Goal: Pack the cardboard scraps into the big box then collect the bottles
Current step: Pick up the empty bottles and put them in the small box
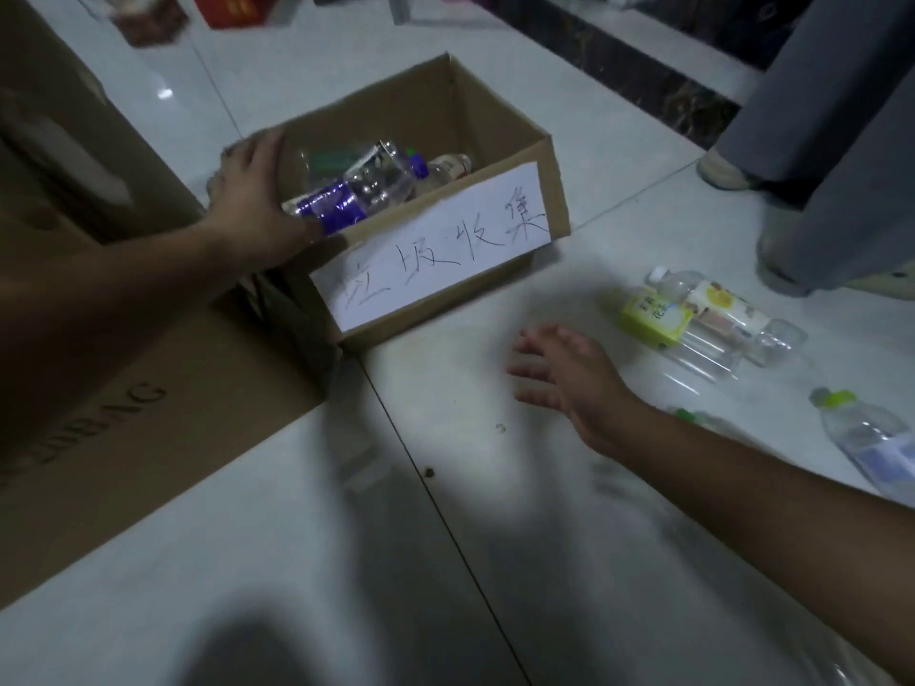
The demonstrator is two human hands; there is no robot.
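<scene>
A small open cardboard box (500, 116) with a handwritten white paper label (435, 250) stands on the floor and holds several plastic bottles, among them a purple-labelled bottle (341, 205). My left hand (252, 195) rests over the box's left rim, fingers stretched out, palm against that bottle's end. My right hand (559, 373) hovers open above the tiles, fingers spread. To its right lie a yellow-green-labelled bottle (653, 314), a beige-labelled bottle (728, 309) and a green-capped bottle (866, 438). The big cardboard box (124, 363) fills the left side.
Another person in grey trousers (817, 141) stands at the upper right, shoes close to the loose bottles. A dark stone strip (619, 61) crosses the floor behind the small box. Red and brown packages (228, 7) sit at the far top.
</scene>
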